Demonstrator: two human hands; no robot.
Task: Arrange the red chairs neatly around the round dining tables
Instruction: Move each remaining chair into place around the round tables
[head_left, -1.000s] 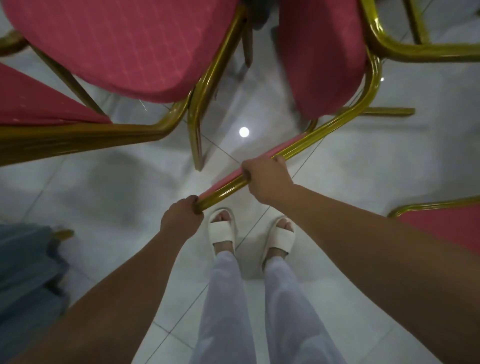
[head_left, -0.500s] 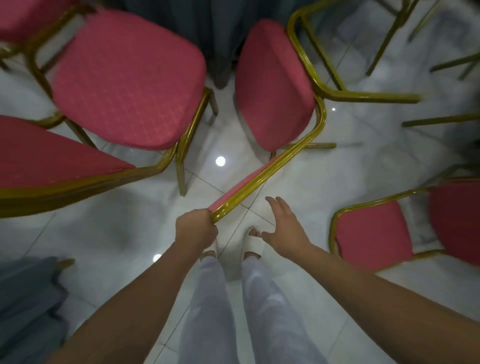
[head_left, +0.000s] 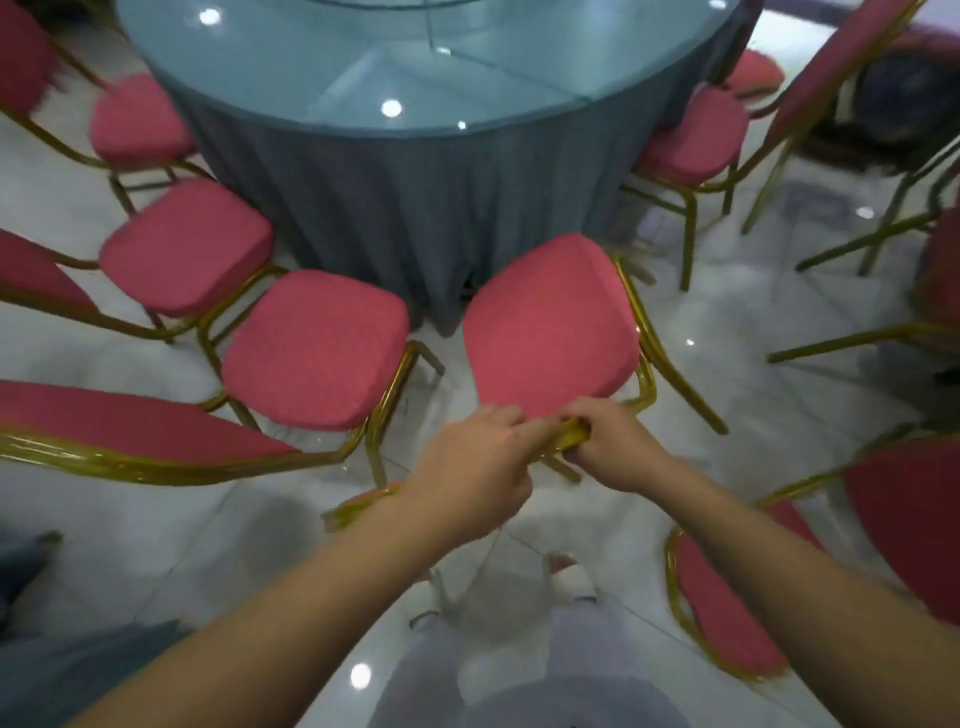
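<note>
Gripping the gold backrest rail (head_left: 571, 435) of the nearest red chair (head_left: 550, 327), both hands curl round the tube: left hand (head_left: 472, 467) over its top, right hand (head_left: 608, 448) at its right corner. Ahead, the seat's front edge nearly meets the round table's grey skirt (head_left: 415, 208); a neighbouring chair (head_left: 317, 348) stands just left, open floor (head_left: 737, 322) to the right.

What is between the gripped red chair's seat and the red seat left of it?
In the head view, only glossy white floor and the left red chair's gold metal leg; the gripped red chair stands apart.
</note>
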